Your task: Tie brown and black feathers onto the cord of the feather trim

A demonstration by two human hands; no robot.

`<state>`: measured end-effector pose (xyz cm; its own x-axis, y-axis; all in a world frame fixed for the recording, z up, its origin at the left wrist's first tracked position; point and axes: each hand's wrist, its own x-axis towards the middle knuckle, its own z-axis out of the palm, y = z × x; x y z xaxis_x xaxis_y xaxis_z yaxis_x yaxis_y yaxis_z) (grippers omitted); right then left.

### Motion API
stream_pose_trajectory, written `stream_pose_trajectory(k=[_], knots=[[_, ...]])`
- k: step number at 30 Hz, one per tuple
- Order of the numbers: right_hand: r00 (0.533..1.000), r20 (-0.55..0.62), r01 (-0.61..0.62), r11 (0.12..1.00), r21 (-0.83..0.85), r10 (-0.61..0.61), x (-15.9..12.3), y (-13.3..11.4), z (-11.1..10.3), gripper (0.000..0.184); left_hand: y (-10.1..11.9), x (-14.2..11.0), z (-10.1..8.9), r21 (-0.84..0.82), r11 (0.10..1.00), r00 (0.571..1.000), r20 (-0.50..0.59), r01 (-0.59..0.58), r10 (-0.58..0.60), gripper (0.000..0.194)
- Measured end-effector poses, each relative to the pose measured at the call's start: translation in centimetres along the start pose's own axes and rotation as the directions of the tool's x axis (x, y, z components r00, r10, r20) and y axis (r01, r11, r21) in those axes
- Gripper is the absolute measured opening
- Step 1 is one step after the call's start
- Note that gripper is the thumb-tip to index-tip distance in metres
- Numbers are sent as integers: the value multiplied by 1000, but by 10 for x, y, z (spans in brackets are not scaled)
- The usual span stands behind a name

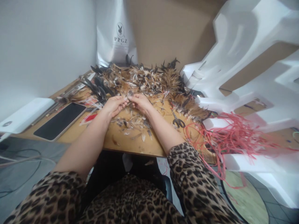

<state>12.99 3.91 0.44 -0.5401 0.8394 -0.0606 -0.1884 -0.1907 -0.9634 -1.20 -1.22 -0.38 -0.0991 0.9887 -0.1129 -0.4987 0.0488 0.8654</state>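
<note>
Over the middle of the wooden table, my left hand (116, 105) and my right hand (140, 103) meet with their fingertips pinched. Between them is a small brown feather (127, 89), its tip showing above the fingers; the part inside the pinch is hidden. Just behind lies a wide heap of brown, white and black feathers (142, 77). Long black feathers (99, 88) lie left of my left hand. Loose bits of feather (135, 124) are scattered on the table below my hands.
A phone (60, 121) and a white power bank (26, 113) lie at the left. Black-handled scissors (177, 120) lie right of my right forearm. Tangled pink-red strips (233, 137) hang over the right edge, beside white foam pieces (233, 59). A silver bag (116, 34) stands behind.
</note>
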Motion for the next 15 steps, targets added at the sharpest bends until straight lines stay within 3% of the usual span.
stream_pose_trajectory(k=[15], knots=[[990,-135,-7,969,245,41,-5,6,18,26,-3,2,-3,-44,999,999,39,25,-23,4]])
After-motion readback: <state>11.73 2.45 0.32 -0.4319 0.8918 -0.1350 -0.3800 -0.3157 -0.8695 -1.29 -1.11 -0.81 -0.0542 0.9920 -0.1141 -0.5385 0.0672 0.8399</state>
